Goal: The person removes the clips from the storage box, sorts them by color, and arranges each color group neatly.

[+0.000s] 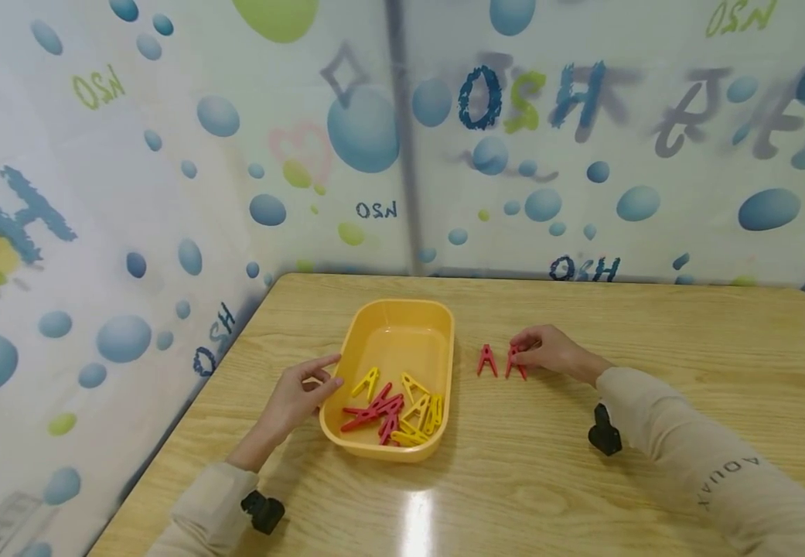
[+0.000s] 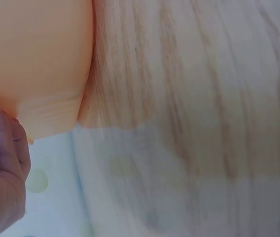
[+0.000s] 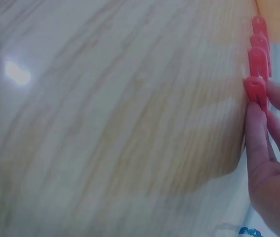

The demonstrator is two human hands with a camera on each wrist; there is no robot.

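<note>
1. Nearest, light sleeves (image 1: 722,472) are covering both forearms, and a small black device (image 1: 263,511) is sitting beside each wrist.
2. In the near half of the tray (image 1: 400,350), red clips (image 1: 373,412) and yellow clips (image 1: 438,411) are lying jumbled, just right of the left hand (image 1: 296,396).
3. That hand is reaching forward to the tray's left side, thumb and index finger parted and touching the rim, other fingers bending; whether it is gripping, I cannot tell.
4. Right of the tray, the right hand (image 1: 550,350) is pinching a red clip (image 3: 257,85) between thumb and fingers, its forearm slanting in from the lower right.
5. Another red clip (image 1: 486,352) is resting on the wooden table (image 1: 548,480), between the tray and the pinched one.
6. Farthest, a bubble-printed backdrop (image 1: 437,178) is hanging behind the table.
</note>
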